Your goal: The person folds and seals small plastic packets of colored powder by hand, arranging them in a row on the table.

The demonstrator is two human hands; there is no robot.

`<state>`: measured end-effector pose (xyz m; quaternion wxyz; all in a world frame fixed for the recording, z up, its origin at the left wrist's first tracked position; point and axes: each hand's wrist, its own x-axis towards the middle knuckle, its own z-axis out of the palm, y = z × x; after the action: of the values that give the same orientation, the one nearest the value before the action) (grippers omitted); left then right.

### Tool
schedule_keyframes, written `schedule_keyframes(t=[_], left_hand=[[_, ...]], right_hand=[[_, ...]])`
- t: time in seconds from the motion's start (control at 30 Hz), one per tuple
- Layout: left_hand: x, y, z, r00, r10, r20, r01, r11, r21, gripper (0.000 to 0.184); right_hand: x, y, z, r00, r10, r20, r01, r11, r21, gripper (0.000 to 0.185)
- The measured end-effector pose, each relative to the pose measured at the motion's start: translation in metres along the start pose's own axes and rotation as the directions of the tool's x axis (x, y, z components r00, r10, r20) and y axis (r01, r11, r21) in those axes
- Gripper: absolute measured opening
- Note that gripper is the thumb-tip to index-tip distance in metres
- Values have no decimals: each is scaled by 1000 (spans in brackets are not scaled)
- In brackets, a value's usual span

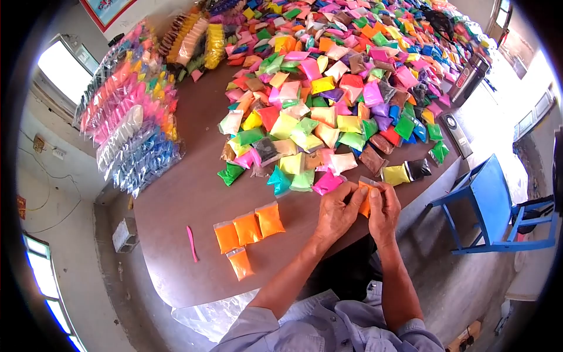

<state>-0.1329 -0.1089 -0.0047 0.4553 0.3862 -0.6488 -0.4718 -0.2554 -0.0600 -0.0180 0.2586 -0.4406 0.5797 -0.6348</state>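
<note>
Between my two hands is a small orange packet (pixel 366 198), held near the table's front edge. My left hand (pixel 340 210) grips its left side with thumb and fingers closed, while my right hand (pixel 382 206) pinches the right side. To the left on the brown table (pixel 176 258) lie several orange packets: three in a slanting row, the middle one (pixel 247 229) among them, and a single one (pixel 240 264) just below. A thin pink tool (pixel 192 244) lies farther left.
A large heap of colourful packets (pixel 322 117) covers the back of the table. Bundled strips of packets (pixel 132 117) lie at the back left. Two dark, long objects, one of them here (pixel 456 135), are at the right edge. A blue chair (pixel 492 205) stands at the right.
</note>
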Motion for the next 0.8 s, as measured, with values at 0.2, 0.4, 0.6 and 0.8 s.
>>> schedule_keyframes(t=[0.2,0.4,0.6,0.8], left_hand=[[0,3,-1,1000,6,-18,-5,999,33,20],[1,3,3,998,-60,-11,58,995,-81,19],[2,-2,0,1000,8,-3,-8,999,-38,16],[1,5,1,999,-37,3,37,997,-64,17]], right_hand=[[3,5,-1,999,30,36,-29,999,-16,19],[0,7,-2,998,-63,10,63,996,-62,17],[3,-3,-3,999,-21,46,23,999,-49,17],[3,6,-1,1000,-27,-3,27,998,50,15]])
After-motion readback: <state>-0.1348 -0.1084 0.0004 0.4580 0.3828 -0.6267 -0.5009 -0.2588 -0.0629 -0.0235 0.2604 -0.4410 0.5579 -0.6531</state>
